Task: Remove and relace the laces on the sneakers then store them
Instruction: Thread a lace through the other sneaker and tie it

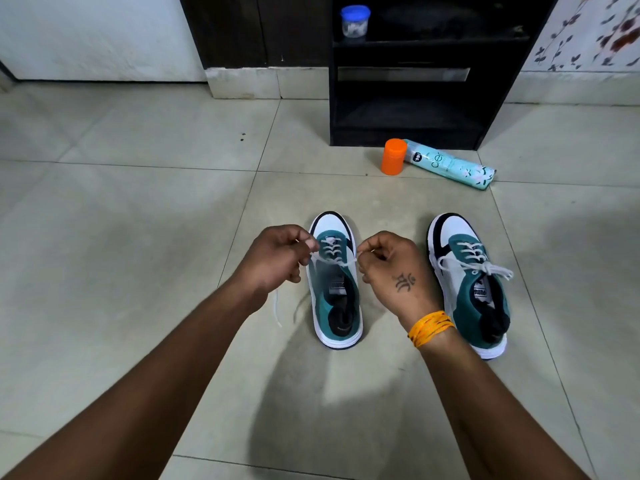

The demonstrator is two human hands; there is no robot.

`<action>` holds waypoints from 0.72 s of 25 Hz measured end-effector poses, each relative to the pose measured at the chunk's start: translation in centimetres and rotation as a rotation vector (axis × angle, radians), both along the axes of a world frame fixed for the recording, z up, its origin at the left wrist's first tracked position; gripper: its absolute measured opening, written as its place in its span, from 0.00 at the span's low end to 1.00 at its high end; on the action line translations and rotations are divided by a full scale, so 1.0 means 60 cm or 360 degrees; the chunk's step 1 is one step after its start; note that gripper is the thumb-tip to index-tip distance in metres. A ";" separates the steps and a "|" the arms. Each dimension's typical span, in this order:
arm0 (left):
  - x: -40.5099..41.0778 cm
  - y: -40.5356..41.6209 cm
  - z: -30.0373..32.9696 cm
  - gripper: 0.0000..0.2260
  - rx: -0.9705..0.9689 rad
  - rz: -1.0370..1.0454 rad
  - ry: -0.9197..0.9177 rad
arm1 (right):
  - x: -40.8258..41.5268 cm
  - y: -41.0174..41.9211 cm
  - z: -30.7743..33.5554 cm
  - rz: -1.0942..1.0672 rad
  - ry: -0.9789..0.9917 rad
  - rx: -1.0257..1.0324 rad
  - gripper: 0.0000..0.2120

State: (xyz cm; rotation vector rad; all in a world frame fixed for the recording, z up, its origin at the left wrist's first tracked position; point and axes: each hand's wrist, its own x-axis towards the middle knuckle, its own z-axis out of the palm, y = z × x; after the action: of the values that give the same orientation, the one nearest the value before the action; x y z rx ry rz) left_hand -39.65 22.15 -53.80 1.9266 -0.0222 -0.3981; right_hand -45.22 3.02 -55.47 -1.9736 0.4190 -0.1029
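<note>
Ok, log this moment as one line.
left hand: pinches lace | right hand: pinches lace | lace: spans left sneaker | right sneaker: tied | both on floor

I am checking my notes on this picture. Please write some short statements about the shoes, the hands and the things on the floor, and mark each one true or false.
1. Both hands pinch the lace of the left sneaker. True: left hand, right hand.
2. The right sneaker has no lace. False: it is laced and tied in a bow.
3. The spray can stands upright. False: it lies on its side on the floor.
4. A blue-lidded jar stands on the dark shelf unit. True.
</note>
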 end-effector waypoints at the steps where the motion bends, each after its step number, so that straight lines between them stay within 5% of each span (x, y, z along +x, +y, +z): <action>1: 0.001 -0.003 0.013 0.08 -0.0088 0.0035 0.0057 | 0.004 0.004 0.012 -0.0010 -0.0021 0.0122 0.05; 11: 0.004 -0.023 0.119 0.11 -0.0689 0.0080 0.0319 | 0.026 0.019 0.132 0.0057 -0.0083 0.0718 0.09; 18: -0.002 -0.017 0.128 0.13 -0.0730 0.0072 0.0220 | 0.024 0.016 0.157 0.0134 -0.0079 0.0897 0.12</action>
State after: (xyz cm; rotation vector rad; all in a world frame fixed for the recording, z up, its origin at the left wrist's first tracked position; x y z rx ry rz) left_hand -39.74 21.12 -46.09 1.4429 0.0192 -0.4513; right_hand -43.79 4.00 -46.05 -1.4272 0.2913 0.0201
